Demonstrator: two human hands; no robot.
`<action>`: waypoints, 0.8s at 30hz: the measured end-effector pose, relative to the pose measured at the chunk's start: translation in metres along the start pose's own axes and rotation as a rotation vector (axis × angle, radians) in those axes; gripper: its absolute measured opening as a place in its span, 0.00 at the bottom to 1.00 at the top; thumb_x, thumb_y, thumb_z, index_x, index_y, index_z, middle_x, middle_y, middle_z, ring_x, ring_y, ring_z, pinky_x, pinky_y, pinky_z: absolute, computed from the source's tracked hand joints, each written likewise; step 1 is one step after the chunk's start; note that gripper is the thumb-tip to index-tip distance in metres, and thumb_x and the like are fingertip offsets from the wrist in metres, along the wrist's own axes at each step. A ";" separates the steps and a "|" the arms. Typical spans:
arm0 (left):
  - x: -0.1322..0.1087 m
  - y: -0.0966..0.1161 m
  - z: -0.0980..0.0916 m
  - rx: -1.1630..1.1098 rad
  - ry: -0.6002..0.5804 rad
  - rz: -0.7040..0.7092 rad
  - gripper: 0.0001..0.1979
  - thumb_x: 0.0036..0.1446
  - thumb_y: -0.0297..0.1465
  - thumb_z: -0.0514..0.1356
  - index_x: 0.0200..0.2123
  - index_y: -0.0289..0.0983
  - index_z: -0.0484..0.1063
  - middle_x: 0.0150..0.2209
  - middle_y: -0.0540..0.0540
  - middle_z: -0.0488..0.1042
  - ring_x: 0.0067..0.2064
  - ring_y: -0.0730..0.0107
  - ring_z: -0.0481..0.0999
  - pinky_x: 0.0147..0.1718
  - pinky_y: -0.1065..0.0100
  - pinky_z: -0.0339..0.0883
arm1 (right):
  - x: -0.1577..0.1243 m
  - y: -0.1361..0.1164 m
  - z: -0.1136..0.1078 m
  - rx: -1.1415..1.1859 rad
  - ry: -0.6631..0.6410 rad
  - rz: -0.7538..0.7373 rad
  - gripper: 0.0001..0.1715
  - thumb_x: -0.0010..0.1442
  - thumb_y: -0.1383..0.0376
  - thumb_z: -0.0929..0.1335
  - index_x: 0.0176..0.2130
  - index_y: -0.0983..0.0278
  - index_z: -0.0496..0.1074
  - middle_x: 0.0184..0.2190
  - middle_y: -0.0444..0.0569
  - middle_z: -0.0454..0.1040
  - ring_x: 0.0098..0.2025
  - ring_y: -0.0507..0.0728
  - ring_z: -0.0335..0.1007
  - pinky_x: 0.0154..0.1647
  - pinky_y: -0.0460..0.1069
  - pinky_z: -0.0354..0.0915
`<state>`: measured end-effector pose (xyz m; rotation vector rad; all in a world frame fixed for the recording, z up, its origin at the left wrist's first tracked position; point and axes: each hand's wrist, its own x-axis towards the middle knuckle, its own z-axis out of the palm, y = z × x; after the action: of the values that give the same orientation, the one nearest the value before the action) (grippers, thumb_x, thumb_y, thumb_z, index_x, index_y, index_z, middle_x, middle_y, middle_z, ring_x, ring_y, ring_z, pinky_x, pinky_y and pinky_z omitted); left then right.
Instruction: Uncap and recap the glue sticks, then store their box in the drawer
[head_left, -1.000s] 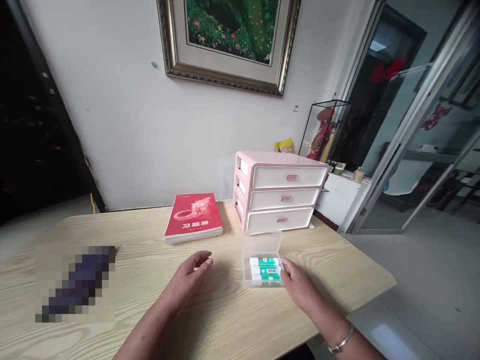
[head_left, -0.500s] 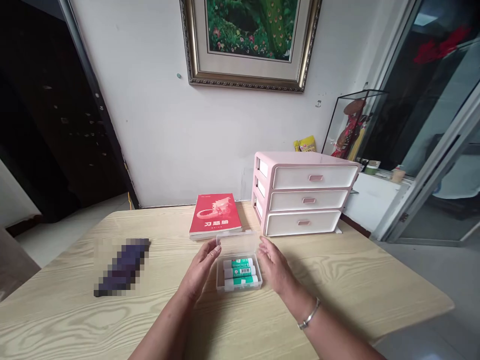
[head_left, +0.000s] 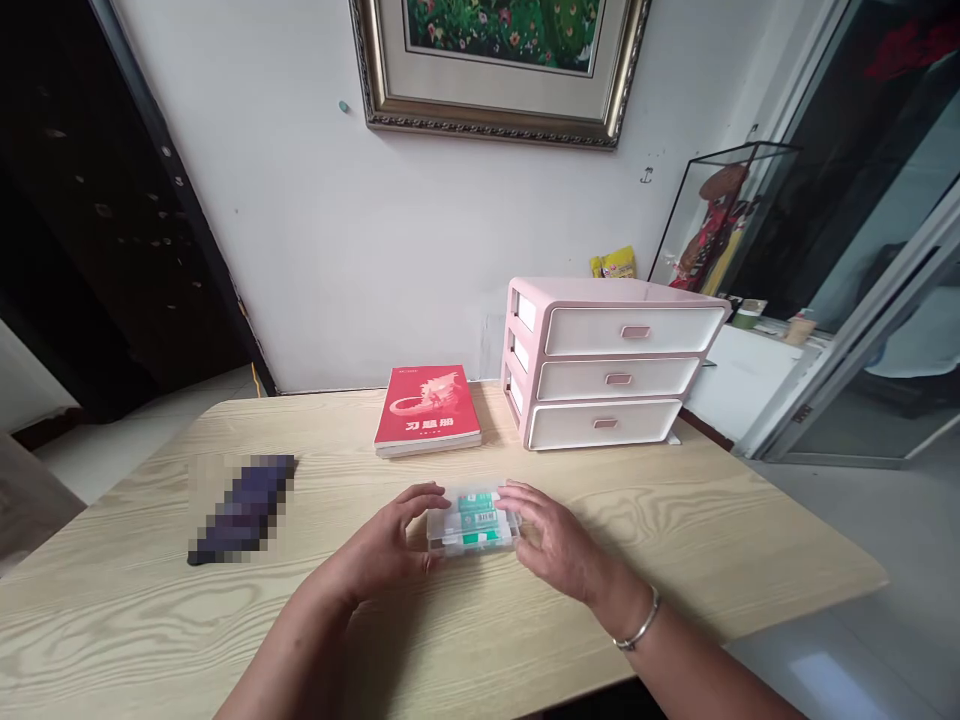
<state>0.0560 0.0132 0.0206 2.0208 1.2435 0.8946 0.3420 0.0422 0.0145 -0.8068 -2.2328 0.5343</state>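
A small clear plastic box (head_left: 472, 521) lies on the wooden table (head_left: 675, 540) with its lid down; green-and-white tubes show through it. My left hand (head_left: 390, 545) presses on the box's left end, fingers over the lid's far edge. My right hand (head_left: 551, 535) holds the right end, fingers resting on the lid. A metal bracelet (head_left: 637, 625) circles my right wrist.
A red book (head_left: 427, 410) lies behind the box. A pink three-drawer organiser (head_left: 607, 362) stands at the back right, all drawers closed. A dark blurred object (head_left: 241, 507) lies at the left. The table's right edge drops to the floor.
The box's lid, upright before, has come down flat. Both hands closed in onto the box's ends. Earlier still, the box slid left toward the table's middle.
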 end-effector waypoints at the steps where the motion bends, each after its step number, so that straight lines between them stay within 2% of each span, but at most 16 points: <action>1: -0.002 -0.002 0.003 0.042 0.003 0.015 0.25 0.47 0.35 0.70 0.51 0.46 0.76 0.62 0.40 0.66 0.62 0.48 0.66 0.61 0.53 0.60 | -0.005 0.000 0.000 -0.048 -0.021 -0.026 0.33 0.53 0.75 0.66 0.57 0.59 0.71 0.61 0.51 0.67 0.66 0.61 0.57 0.67 0.60 0.56; 6: -0.006 -0.013 0.013 0.136 0.037 0.085 0.19 0.53 0.36 0.67 0.50 0.47 0.78 0.62 0.40 0.67 0.61 0.48 0.69 0.57 0.53 0.65 | -0.014 0.008 0.007 -0.183 -0.048 -0.069 0.30 0.59 0.75 0.67 0.60 0.59 0.70 0.62 0.51 0.66 0.67 0.60 0.55 0.67 0.60 0.59; 12: -0.006 -0.019 0.015 0.241 -0.061 0.070 0.21 0.57 0.36 0.63 0.55 0.45 0.75 0.65 0.43 0.64 0.68 0.48 0.57 0.61 0.51 0.62 | -0.013 0.017 0.016 -0.285 -0.047 -0.197 0.30 0.63 0.77 0.62 0.62 0.63 0.67 0.62 0.52 0.66 0.68 0.59 0.54 0.68 0.59 0.60; 15: -0.008 -0.015 0.015 0.280 -0.076 0.079 0.23 0.59 0.36 0.61 0.58 0.45 0.72 0.66 0.44 0.62 0.69 0.49 0.56 0.62 0.50 0.60 | -0.013 0.015 0.015 -0.333 -0.049 -0.255 0.29 0.63 0.78 0.61 0.61 0.65 0.68 0.61 0.54 0.68 0.67 0.60 0.57 0.68 0.58 0.59; 21: -0.014 0.004 0.010 0.265 -0.101 0.071 0.24 0.63 0.42 0.58 0.61 0.43 0.69 0.67 0.42 0.61 0.70 0.52 0.52 0.64 0.53 0.57 | -0.015 0.005 0.004 -0.269 -0.089 -0.178 0.31 0.61 0.72 0.67 0.63 0.65 0.66 0.64 0.54 0.64 0.68 0.63 0.54 0.67 0.61 0.59; 24: -0.013 0.007 0.011 0.252 -0.064 0.051 0.24 0.62 0.45 0.58 0.57 0.42 0.73 0.65 0.41 0.64 0.69 0.52 0.55 0.64 0.53 0.57 | -0.014 0.005 0.005 -0.215 -0.067 -0.130 0.24 0.65 0.66 0.67 0.60 0.64 0.70 0.61 0.55 0.67 0.66 0.63 0.57 0.66 0.61 0.61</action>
<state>0.0639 -0.0032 0.0164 2.2679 1.3303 0.7193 0.3482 0.0358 0.0019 -0.7528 -2.4137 0.2662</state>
